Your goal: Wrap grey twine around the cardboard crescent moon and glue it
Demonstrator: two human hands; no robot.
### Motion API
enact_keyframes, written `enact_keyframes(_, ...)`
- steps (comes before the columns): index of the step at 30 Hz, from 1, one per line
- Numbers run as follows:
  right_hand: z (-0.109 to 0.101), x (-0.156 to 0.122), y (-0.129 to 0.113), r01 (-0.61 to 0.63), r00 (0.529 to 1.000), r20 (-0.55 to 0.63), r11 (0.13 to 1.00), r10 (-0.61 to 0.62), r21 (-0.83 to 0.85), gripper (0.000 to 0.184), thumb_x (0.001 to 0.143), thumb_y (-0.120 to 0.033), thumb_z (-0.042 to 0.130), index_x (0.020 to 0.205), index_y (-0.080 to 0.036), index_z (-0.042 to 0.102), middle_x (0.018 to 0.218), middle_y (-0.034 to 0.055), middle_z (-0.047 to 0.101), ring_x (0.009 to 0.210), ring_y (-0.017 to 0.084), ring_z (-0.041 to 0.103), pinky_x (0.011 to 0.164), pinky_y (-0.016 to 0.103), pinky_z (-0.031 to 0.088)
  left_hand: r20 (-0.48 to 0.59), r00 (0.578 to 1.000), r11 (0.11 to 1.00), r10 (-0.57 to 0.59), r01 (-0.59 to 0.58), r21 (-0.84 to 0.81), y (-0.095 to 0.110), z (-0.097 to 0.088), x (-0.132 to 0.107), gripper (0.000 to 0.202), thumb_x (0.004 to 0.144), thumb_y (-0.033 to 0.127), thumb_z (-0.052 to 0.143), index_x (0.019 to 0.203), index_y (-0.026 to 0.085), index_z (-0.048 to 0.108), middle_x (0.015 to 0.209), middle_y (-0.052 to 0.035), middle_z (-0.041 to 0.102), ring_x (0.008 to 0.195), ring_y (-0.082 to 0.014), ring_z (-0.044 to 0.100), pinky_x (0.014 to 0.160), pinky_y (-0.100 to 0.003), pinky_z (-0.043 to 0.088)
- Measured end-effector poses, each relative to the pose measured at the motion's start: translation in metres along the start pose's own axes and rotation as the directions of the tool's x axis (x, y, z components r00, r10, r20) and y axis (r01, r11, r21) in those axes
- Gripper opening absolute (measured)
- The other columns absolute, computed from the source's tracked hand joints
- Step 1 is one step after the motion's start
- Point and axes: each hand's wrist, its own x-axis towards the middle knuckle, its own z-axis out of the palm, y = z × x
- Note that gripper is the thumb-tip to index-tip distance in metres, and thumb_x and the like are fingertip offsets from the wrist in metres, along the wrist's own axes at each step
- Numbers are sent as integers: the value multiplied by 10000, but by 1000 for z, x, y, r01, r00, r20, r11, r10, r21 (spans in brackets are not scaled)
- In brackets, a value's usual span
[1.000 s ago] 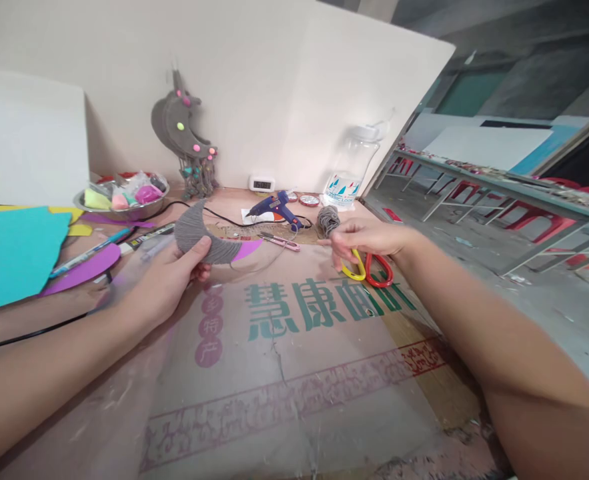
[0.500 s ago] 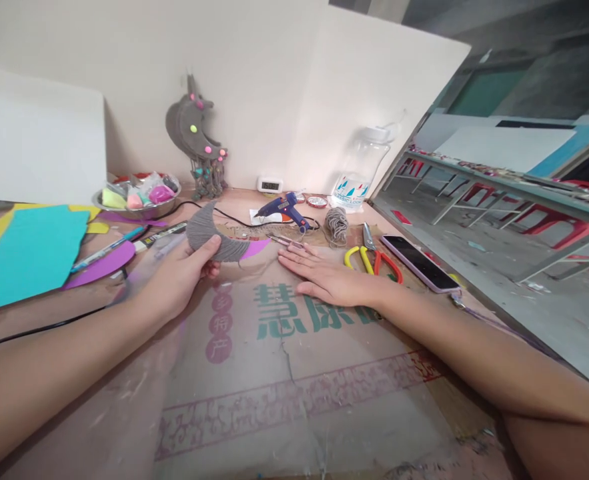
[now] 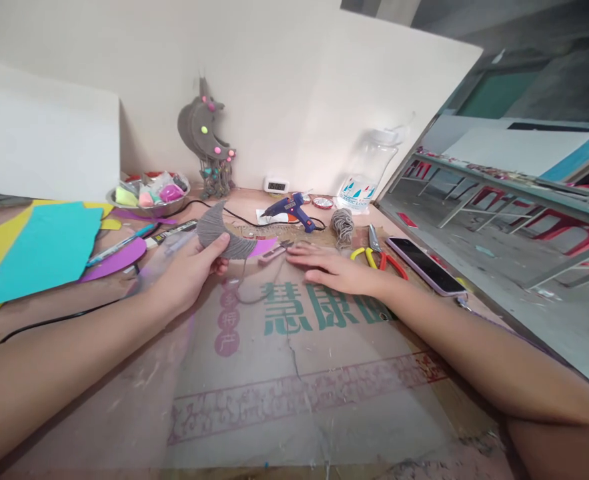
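My left hand (image 3: pixel 201 263) grips a crescent moon cutout (image 3: pixel 219 233) between thumb and fingers. Grey yarn is wound around most of it, and its right tip shows bare purple. A loose yarn strand (image 3: pixel 247 301) hangs from the cutout and curves over the clear-covered tabletop toward my right hand. My right hand (image 3: pixel 329 268) lies palm down with fingers stretched out, holding nothing that I can see. Just left of its fingertips is a small pink-handled tool (image 3: pixel 273 253); its exact kind is too blurred to tell. A grey yarn ball (image 3: pixel 343 228) sits beyond that hand.
Behind stand a blue glue gun (image 3: pixel 291 212), a small clock (image 3: pixel 277 184), a clear bottle (image 3: pixel 367 173) and a decorated moon (image 3: pixel 204 130). Pliers (image 3: pixel 379 257) and a phone (image 3: pixel 427 265) lie right. Left are a bowl (image 3: pixel 149 211) and coloured sheets (image 3: pixel 39 247).
The pink-handled tool has shifted left and turned, out from under my right fingers. More of the loose yarn strand now shows. The whole view has swung slightly left.
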Motion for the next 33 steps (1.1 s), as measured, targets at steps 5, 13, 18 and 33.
enact_keyframes(5,2,0,5,-180,966,-229,949,121,-258,633,934,-500,344,1479,-191,259,1549,125,212,1445,267,151,1163,535,154,5,1000,1000,16,-16,-7,-1,-1,2,251,734,463,659,742,218,605,624,21,521,489,-114,447,467,-256,364)
enact_keyframes(13,4,-42,-27,-189,982,-60,943,180,-273,621,938,-499,330,1468,-177,300,1536,114,253,1431,260,207,1170,494,181,11,1000,1000,17,-17,20,-1,0,0,258,740,463,650,738,209,604,604,20,504,486,-115,444,468,-249,375)
enact_keyframes(18,-1,-61,-71,179,880,390,951,-269,252,544,869,-629,391,1253,-305,599,1426,10,468,1393,240,308,1129,412,304,16,1000,1000,-11,11,11,3,3,-3,266,735,467,659,734,210,589,581,25,494,478,-119,439,465,-251,373)
enact_keyframes(33,-13,-27,-57,-151,976,-150,986,160,68,474,933,-497,397,1221,-186,607,1259,90,622,1170,223,578,1039,409,420,46,999,1000,-4,3,5,-1,0,0,283,752,478,647,725,210,558,579,37,489,491,-118,436,471,-246,382)
